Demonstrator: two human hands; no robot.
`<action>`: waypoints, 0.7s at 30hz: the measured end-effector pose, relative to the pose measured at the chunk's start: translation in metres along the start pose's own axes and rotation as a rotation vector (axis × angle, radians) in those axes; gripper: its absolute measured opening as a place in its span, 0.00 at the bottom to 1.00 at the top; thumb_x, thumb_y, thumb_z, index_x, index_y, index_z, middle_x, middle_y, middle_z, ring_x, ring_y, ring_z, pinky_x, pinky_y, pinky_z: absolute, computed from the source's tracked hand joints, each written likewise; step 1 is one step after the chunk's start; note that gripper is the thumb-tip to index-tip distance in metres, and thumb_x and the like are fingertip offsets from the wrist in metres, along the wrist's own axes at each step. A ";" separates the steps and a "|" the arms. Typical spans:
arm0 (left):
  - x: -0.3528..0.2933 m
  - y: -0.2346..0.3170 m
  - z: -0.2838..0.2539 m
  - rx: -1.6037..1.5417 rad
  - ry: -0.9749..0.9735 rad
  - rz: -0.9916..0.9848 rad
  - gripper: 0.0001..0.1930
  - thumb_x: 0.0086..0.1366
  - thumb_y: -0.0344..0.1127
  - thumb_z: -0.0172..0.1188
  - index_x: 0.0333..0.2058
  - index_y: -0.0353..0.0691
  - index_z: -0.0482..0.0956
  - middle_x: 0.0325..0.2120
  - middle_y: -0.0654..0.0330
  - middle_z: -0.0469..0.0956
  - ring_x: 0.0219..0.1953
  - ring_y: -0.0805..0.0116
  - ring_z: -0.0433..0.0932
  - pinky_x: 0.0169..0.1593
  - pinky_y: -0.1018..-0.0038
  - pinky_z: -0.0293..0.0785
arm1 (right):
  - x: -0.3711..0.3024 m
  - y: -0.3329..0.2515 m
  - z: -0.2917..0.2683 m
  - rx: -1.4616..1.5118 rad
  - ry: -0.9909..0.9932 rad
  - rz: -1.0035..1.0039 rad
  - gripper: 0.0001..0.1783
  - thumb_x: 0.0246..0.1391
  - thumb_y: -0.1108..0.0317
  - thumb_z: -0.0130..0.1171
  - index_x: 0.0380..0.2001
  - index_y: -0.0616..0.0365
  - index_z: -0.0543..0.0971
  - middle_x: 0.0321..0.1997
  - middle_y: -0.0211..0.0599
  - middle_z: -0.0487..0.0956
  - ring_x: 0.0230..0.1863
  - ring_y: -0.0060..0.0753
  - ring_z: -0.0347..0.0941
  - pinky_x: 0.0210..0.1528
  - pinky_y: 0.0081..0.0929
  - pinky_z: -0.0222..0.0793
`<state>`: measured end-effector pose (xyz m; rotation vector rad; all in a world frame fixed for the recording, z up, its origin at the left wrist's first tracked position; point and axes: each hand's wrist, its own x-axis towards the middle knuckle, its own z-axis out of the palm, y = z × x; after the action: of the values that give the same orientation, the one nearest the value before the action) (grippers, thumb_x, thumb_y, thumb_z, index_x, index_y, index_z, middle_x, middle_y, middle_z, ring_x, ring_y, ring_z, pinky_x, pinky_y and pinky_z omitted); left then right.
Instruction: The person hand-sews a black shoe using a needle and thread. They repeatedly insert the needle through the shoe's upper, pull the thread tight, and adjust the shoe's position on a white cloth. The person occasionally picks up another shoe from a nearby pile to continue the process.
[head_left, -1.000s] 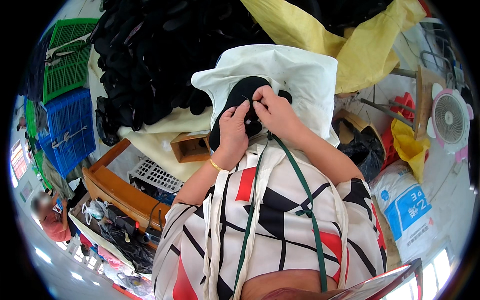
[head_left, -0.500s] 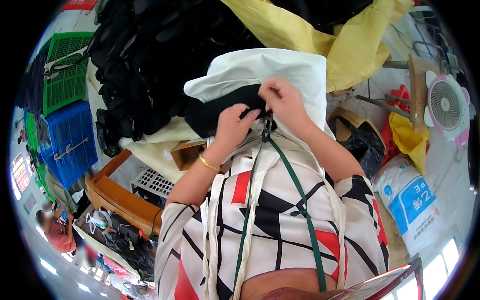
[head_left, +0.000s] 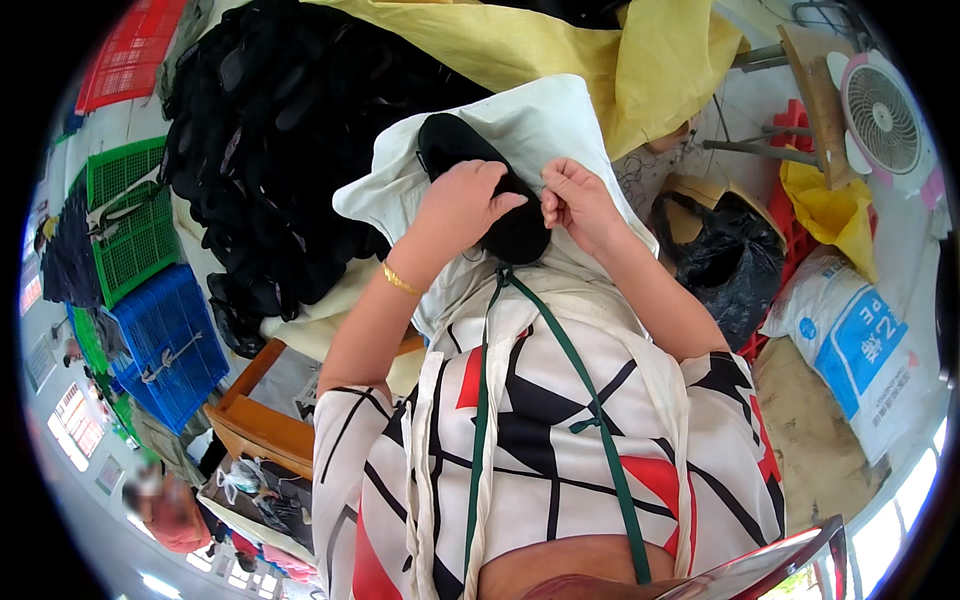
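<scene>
A black cloth shoe (head_left: 455, 140) lies at a slant over the white cloth (head_left: 562, 112) on my lap. My left hand (head_left: 458, 205) is closed around its middle, thumb toward its right edge. Just right of the shoe, my right hand (head_left: 583, 205) makes a pinch, its fingertips close to the shoe's side; what they hold, if anything, is too small to make out. A dark green cord (head_left: 560, 345) runs down to the near end of the shoe, where its end is hidden.
A big heap of black shoes (head_left: 290, 130) lies at the far left. Yellow sheeting (head_left: 670, 90) spreads behind the cloth. On the right are a black plastic bag (head_left: 735, 265), a fan (head_left: 885, 110) and a white sack (head_left: 850, 340). Blue (head_left: 170, 335) and green crates (head_left: 125, 220) stand left.
The shoe has turned from lying crosswise to a steeper slant, its far end now farther away. My left hand has moved onto its middle; my right hand has shifted slightly right, off the shoe.
</scene>
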<state>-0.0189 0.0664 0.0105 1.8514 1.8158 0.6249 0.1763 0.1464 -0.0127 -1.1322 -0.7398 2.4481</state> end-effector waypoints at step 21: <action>-0.018 0.019 0.011 -0.609 -0.093 -0.434 0.14 0.66 0.40 0.63 0.40 0.34 0.76 0.25 0.59 0.76 0.27 0.73 0.72 0.33 0.75 0.71 | -0.028 -0.066 -0.137 -0.706 0.488 -0.706 0.09 0.63 0.71 0.54 0.28 0.55 0.68 0.18 0.25 0.63 0.19 0.23 0.60 0.41 0.33 0.74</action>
<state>0.0023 0.0476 0.0137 1.0351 1.6462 0.7941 0.3064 0.2287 -0.0321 -1.3103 -1.5569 1.2762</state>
